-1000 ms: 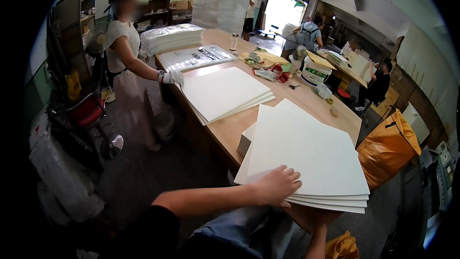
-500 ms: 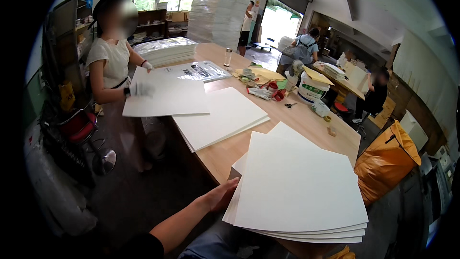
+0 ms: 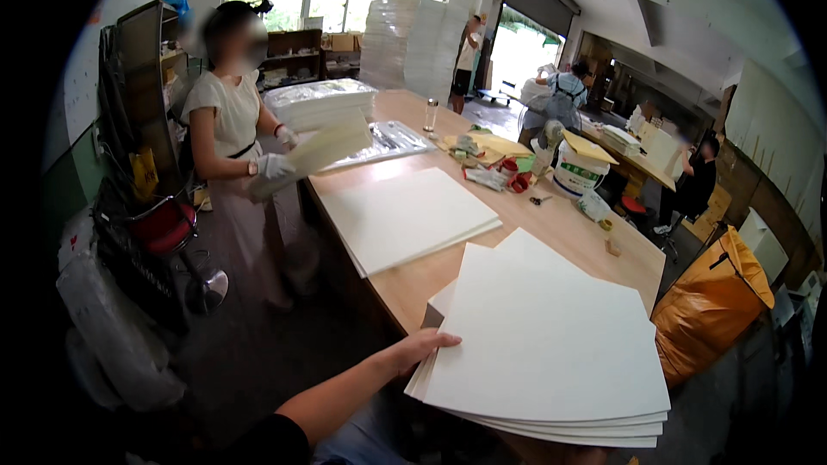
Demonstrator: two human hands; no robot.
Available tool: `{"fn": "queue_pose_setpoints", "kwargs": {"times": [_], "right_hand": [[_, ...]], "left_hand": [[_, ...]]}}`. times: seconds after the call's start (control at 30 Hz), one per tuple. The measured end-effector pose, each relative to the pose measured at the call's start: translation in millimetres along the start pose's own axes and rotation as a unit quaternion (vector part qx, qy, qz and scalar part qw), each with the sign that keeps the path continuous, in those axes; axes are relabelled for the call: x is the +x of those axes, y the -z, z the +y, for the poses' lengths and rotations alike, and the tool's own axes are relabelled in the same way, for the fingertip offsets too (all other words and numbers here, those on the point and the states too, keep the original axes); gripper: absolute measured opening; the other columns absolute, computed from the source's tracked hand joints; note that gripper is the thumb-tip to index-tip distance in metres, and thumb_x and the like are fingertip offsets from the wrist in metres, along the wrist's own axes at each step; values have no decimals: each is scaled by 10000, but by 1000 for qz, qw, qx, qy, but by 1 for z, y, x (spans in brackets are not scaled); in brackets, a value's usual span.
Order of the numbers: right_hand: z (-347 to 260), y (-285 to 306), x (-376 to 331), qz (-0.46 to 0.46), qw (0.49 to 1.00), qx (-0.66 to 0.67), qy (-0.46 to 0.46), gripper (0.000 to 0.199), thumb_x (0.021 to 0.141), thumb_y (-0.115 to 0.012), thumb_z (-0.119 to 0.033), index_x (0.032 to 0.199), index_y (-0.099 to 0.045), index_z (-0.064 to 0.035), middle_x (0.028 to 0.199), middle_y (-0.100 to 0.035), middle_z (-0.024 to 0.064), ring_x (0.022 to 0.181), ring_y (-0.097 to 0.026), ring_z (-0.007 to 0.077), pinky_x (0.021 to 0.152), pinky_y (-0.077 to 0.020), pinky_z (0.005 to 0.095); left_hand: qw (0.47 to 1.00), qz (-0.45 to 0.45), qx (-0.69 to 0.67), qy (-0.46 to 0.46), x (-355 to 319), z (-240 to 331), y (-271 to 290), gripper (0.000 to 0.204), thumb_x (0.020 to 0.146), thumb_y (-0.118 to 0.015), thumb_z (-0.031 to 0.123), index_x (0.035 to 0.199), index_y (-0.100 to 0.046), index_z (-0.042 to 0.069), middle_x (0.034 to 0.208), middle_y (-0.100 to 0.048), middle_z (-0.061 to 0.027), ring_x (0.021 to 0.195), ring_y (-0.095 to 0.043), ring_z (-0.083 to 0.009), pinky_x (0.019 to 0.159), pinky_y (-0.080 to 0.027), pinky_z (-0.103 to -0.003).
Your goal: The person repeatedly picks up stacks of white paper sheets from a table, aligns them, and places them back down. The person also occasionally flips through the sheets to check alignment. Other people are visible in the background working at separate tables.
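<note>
A fanned stack of large white boards (image 3: 551, 336) lies on the near end of the wooden table. At its left edge is my left hand (image 3: 422, 350), the thumb lying on the top board and the other fingers hidden at or under the edge. My right hand does not show. Farther along the table is a smaller pile of white boards (image 3: 405, 220). Beyond it a co-worker in white gloves (image 3: 274, 166) holds a tilted pale board (image 3: 323, 151) with both hands.
Scissors (image 3: 539, 201), red tape rolls (image 3: 519, 181) and a white bucket (image 3: 579, 168) stand or lie along the table's right side. A clear bottle (image 3: 430, 114) is farther back. An orange bag (image 3: 711, 306) stands at the right, a red stool (image 3: 164, 228) at the left.
My left thumb has come over the top board's edge. The co-worker has lifted and tilted their board away from the smaller pile. The view has shifted slightly.
</note>
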State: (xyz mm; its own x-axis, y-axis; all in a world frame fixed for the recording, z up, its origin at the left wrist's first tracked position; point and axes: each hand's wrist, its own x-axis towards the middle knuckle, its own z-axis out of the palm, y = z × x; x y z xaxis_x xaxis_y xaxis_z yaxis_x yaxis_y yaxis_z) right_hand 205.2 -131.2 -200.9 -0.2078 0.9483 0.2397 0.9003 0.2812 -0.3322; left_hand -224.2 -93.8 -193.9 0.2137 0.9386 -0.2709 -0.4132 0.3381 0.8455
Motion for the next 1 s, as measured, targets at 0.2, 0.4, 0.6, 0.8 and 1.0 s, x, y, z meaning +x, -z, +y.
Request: {"fn": "queue_pose_setpoints", "kwargs": {"times": [0.2,0.4,0.6,0.8,1.0], "right_hand": [[2,22,0,-64,997,33,7,481,1020,-461,-326,1339,-562,20,1364,-560,265,1231,-528,431,1062,-417,452],[-13,36,10,-28,928,361,-88,478,1003,-513,-312,1363,-547,1,1399,-545,228,1251,-530,386,1060,-418,447],[-13,15,54,-62,609,788,63,491,985,-565,-298,1386,-532,-17,1434,-530,192,1271,-532,342,1059,-419,442],[-175,0,193,-79,675,727,-95,625,931,-647,-191,1462,-380,3,1390,-526,151,1280,-524,294,1082,-437,439],[-274,-82,361,-200,633,744,-81,414,868,-670,-112,1252,-563,1,1186,-621,73,1139,-598,215,990,-497,374]], "left_hand": [[992,34,107,-63,-23,16,-28,534,943,-648,320,1338,-541,-24,1237,-637,-110,1111,-618,-190,973,-484,-334],[981,20,135,-138,-42,2,-23,585,928,-686,301,1375,-495,-24,1238,-624,-110,1144,-581,-175,996,-456,-322],[966,53,164,-195,-71,26,6,580,915,-684,323,1349,-506,-18,1011,-625,-73,956,-566,-146,870,-462,-308],[937,154,34,-311,-59,40,62,523,934,-663,224,1362,-491,-24,1173,-618,-102,1095,-589,-176,977,-470,-336],[895,206,-78,-387,-15,81,170,524,930,-622,175,1371,-443,-46,1179,-598,-113,1072,-614,-198,940,-513,-360]]}}
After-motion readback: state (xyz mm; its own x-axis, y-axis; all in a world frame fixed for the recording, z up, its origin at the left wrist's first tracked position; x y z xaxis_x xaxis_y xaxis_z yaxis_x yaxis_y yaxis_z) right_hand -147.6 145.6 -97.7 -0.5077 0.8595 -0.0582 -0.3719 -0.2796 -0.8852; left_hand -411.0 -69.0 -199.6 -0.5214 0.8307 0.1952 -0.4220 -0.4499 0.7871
